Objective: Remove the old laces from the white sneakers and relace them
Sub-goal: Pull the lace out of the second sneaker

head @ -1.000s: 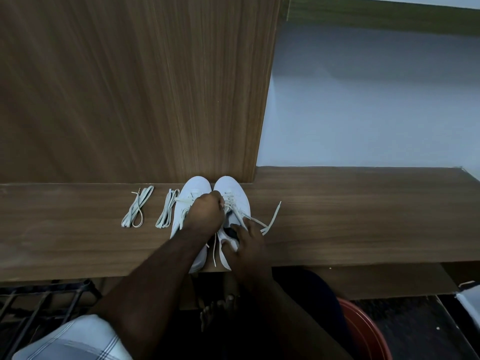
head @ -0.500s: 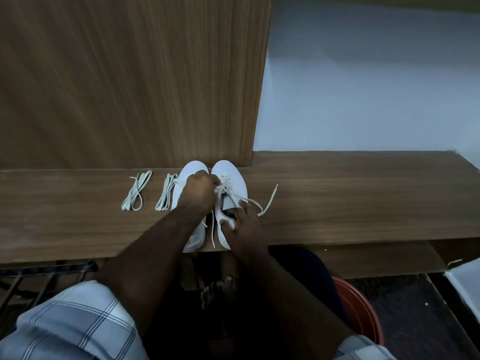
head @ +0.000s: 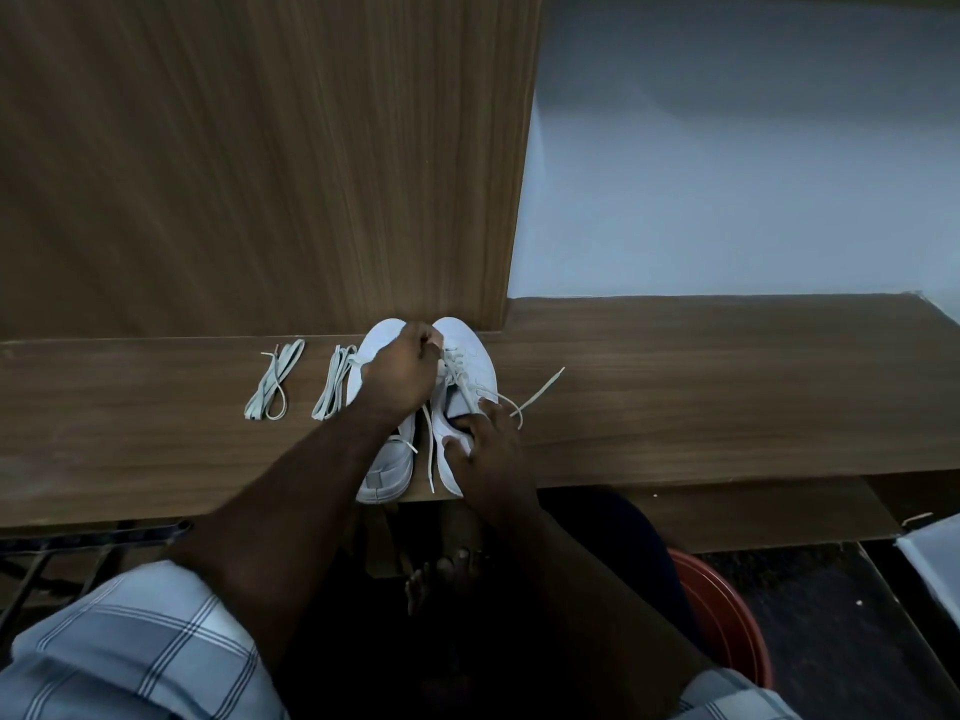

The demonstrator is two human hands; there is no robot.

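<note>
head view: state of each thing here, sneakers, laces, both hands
right sneaker: on the shelf, partly laced, lace loose
left sneaker: upright beside it, mostly hidden by the arm
left hand: curled, pinching the lace near the toe
right hand: gripping the right sneaker's collar
two spare lace bundles: folded, untouched on the shelf

Home: wooden shelf (head: pixel 727 397), plastic basin (head: pixel 727 615).

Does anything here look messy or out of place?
Only mildly: the right sneaker has its lace trailing loose across the wooden shelf, and both sneakers' heels slightly overhang the front edge. Two spare lace bundles lie neatly left.
</note>
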